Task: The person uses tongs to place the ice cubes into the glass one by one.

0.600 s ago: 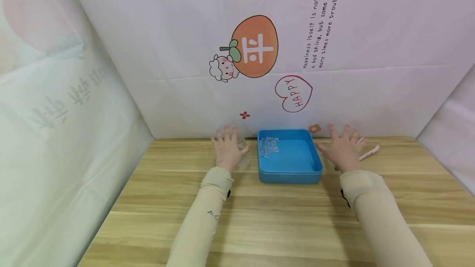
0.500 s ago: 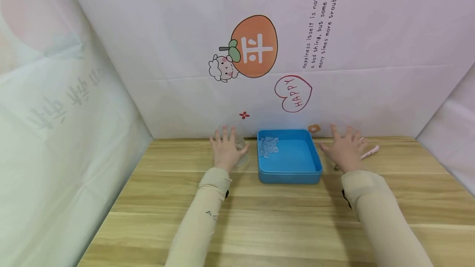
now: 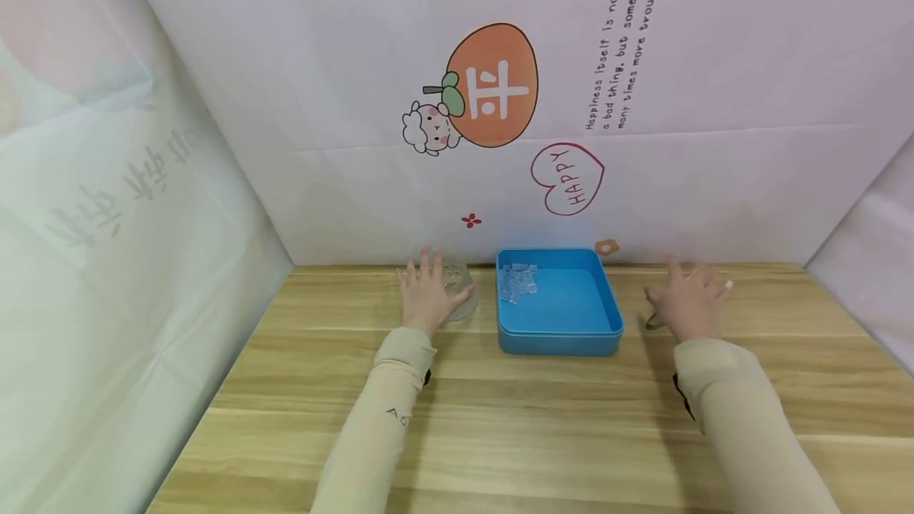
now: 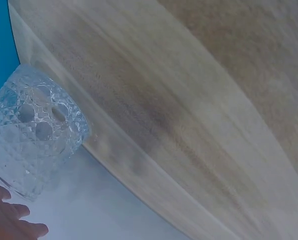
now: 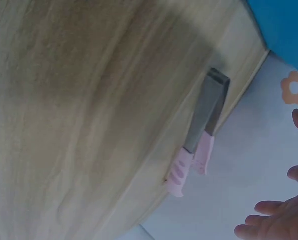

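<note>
From your head, your left grip (image 3: 426, 297) has fingers spread, just left of the clear glass (image 3: 453, 274). Right of that on the counter (image 3: 557, 435) sits the blue box (image 3: 560, 343), clear cubes (image 3: 517, 282) at its left. Your right grip (image 3: 689, 304), fingers spread too, partly hides the tongs (image 3: 651, 323).

Your left wrist shows the glass's bumpy sides.

Your right wrist shows the tongs' pink handles, apart from your fingers.

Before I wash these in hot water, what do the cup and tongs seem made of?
Cup: glass or clear plastic; its glossy, transparent facets fit both. Tongs: probably metal, from their smooth grey sheen; pink ends: likely plastic, opaque, ridged.
</note>
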{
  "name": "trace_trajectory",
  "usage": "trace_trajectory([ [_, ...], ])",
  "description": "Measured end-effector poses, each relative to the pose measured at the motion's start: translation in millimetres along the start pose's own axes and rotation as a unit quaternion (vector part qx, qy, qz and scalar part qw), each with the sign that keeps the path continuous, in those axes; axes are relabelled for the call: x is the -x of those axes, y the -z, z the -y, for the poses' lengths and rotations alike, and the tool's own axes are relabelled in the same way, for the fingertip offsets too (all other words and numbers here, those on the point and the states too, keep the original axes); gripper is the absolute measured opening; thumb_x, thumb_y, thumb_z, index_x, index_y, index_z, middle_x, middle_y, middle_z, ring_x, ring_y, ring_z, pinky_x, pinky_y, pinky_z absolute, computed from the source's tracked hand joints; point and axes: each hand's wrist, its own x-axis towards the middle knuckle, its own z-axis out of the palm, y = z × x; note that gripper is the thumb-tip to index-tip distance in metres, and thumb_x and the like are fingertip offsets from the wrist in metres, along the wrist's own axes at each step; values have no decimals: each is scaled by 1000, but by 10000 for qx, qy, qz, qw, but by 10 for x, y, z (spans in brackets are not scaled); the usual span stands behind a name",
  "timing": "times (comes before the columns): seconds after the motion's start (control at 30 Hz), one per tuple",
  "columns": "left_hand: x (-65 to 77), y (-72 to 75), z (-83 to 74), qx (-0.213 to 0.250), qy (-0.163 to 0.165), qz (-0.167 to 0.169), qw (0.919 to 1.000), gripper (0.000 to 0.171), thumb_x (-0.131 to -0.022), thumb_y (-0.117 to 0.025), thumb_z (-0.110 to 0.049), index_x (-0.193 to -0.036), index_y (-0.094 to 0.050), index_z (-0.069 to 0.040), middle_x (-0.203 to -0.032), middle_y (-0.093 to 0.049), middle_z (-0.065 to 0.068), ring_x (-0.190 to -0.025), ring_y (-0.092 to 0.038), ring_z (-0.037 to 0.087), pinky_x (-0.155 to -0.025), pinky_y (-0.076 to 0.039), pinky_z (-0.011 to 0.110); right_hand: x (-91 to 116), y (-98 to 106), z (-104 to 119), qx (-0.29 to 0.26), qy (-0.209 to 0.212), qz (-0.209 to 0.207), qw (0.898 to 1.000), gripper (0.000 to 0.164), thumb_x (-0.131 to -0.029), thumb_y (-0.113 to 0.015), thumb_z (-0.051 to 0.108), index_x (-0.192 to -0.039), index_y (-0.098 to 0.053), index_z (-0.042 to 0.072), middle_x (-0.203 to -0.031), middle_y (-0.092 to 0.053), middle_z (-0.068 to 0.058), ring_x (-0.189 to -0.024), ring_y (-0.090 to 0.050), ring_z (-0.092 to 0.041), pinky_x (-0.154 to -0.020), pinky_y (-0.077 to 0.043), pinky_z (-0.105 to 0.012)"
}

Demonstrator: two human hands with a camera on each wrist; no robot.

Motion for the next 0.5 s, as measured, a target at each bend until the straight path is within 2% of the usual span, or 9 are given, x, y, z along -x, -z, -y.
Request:
trace_trajectory([
  [0.1,2,-6,1,-115,-15,54,9999,96,-85,-47,-71,-154,-15,-13,-161,-14,11,-147,-17,41,-118,-17,58,28,-40,-40,-115,-24,-152,9998,74,-95,-54,27,-145,-15,-11,-135,-8,-58,-124,-8,-76,-107,-9,-76],
  [0.23,7,-24,-8,-149,-48,83,9998,97,-84,-48,-70,-154,-15,-13,-161,-14,12,-147,-17,41,-118,-19,57,49,-114,-78,-183,-214,-223,9994,83,-95,-54,25,-144,-5,-19,-132,-6,-61,-124,-3,-76,-105,-16,-75],
  [0.4,13,-45,-17,-149,-78,49,9998,97,-84,-50,-69,-154,-15,-12,-161,-15,12,-147,-16,40,-119,-17,57,3,-225,-127,-121,-399,-212,9989,92,-95,-55,28,-142,6,-21,-132,-7,-61,-127,0,-74,-103,-24,-74],
  [0.5,18,-53,-19,-150,-80,40,9998,97,-84,-50,-70,-154,-16,-12,-161,-17,12,-147,-16,40,-119,-17,56,-38,-279,-165,-175,-495,-80,9986,95,-95,-55,31,-142,12,-18,-133,0,-60,-127,5,-73,-100,-27,-74],
])
